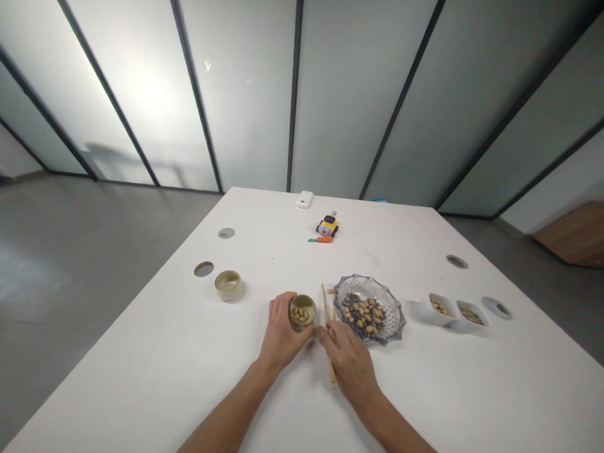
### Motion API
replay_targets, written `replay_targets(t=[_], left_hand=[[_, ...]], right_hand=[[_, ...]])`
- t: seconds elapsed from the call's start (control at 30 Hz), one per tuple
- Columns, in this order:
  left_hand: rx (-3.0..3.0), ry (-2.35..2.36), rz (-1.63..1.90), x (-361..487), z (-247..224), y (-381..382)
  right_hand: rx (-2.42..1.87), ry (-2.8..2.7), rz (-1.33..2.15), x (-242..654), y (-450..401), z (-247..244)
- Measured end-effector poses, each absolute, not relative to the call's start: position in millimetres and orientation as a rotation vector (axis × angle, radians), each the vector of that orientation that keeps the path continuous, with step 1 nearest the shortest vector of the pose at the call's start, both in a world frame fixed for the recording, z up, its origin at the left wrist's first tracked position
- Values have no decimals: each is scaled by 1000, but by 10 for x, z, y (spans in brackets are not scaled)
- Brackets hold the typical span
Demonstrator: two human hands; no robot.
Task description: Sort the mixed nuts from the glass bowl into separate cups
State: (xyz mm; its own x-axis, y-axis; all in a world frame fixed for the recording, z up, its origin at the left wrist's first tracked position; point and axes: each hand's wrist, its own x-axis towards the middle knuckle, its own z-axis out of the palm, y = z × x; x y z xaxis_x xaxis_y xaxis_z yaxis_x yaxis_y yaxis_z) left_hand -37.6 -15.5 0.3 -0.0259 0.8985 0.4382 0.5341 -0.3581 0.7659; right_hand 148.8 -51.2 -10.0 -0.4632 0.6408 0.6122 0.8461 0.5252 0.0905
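My left hand (285, 331) is wrapped round a small olive-green cup (310, 309), its thumb along the near side. Several pale nuts, which look like pistachios (300, 314), lie inside the cup. Just to the right, my right hand (348, 358) has its fingers closed on a pair of wooden chopsticks (325, 302), which point away from me. Part of the chopsticks is hidden under the fingers. Beside that hand stands a scalloped glass bowl (393, 306) holding a mix of pale nuts and small dark seeds (366, 315).
Another olive-green cup (228, 284) stands to the left. Two joined white dishes (439, 319) with nuts are at the right. Farther back are a yellow toy vehicle (328, 225), an orange carrot-shaped toy (324, 239) and a white device (305, 199). The white table (188, 378) has several round holes.
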Motion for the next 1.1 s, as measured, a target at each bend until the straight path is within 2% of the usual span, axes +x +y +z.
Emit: replay_targets(t=[1.1], left_hand=[[1945,1439,1395,-397,-10,-173]], right_hand=[[-1022,-2183,-392,1558,-595,3]])
